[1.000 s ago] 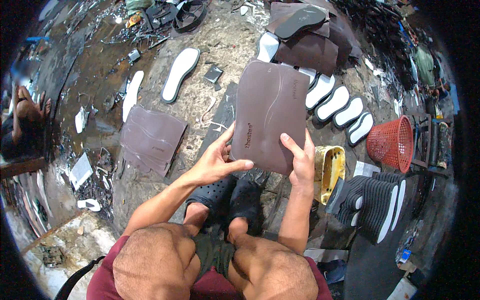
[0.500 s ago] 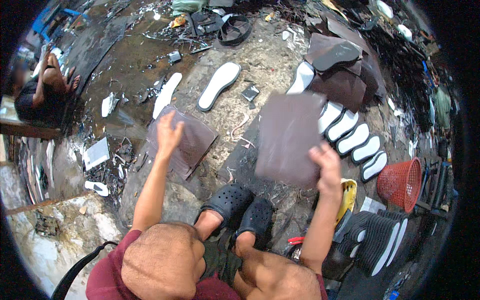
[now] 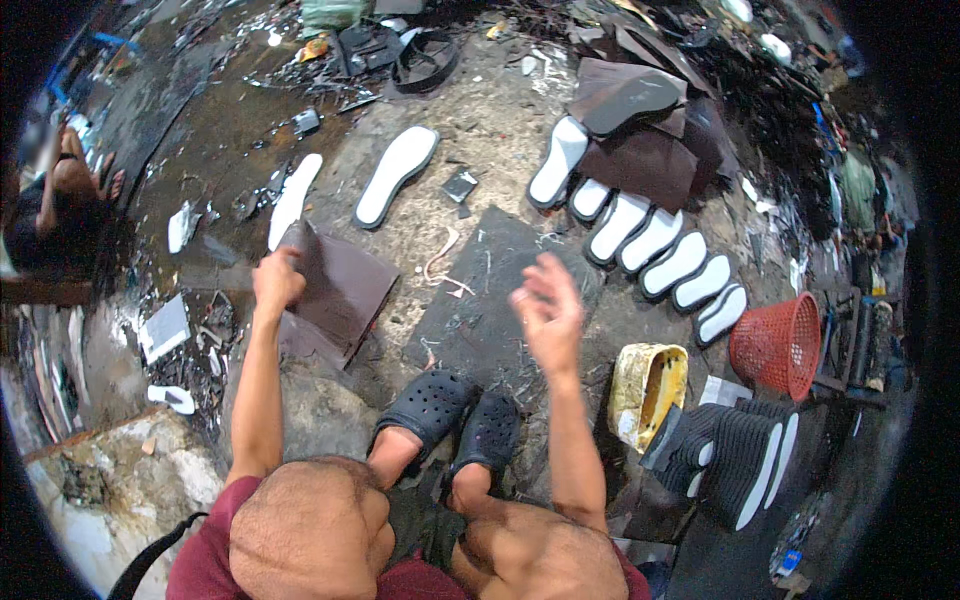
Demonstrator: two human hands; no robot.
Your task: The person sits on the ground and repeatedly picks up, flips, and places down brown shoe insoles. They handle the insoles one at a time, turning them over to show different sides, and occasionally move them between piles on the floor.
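As the head view shows, the left hand (image 3: 278,284), fingers drawn together on the ten-o'clock edge of the brown sheet (image 3: 350,292), is the nearer; from it the sheet extends toward three o'clock, right edge slanting one to seven, long axis uncertain. The right hand (image 3: 550,315), empty, fingers apart, hangs by the black mat (image 3: 478,300); the sheet lies well apart at nine o'clock.

A Stained, Littered Floor (image 3: 490,120)

A red mesh basket (image 3: 755,345) tilts at the right, with a yellowish container (image 3: 628,395) nearer the middle. At the top, a black strap loop (image 3: 425,84) lies near a green bundle (image 3: 333,13). At far left, another person (image 3: 72,185) is partly visible.
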